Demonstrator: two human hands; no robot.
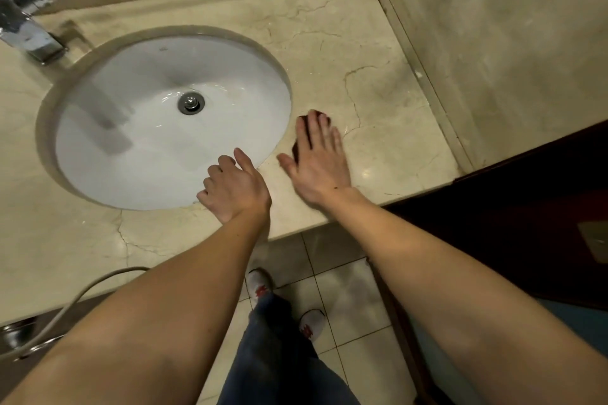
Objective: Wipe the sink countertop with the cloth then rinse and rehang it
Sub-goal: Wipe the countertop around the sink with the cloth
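Cloth point(296, 149), dark red, is lying flat on the countertop point(378, 102), mostly hidden under the right hand point(317, 161). Only bits are showing: one past the fingertips, one btwn thumb and forefinger. The fingers are lying straight and a bit spread, palm down, pressing the cloth w/o gripping it.

Just left of that thumb, the left hand point(235, 189) is resting at the front rim of the sink point(148, 141), fingers loosely bent over the edge and holding nothing.

Beyond those bent fingers the white bowl is sitting w/ its drain point(190, 103) near the middle and a chrome tap point(28, 20) at the far left.

A beige wall point(493, 26) is rising past the right fingertips.

Below both wrists, jeans point(276, 355) and white shoes point(260, 284) are standing on floor tiles point(348, 299). A grey hose point(82, 293) is running under the left forearm.
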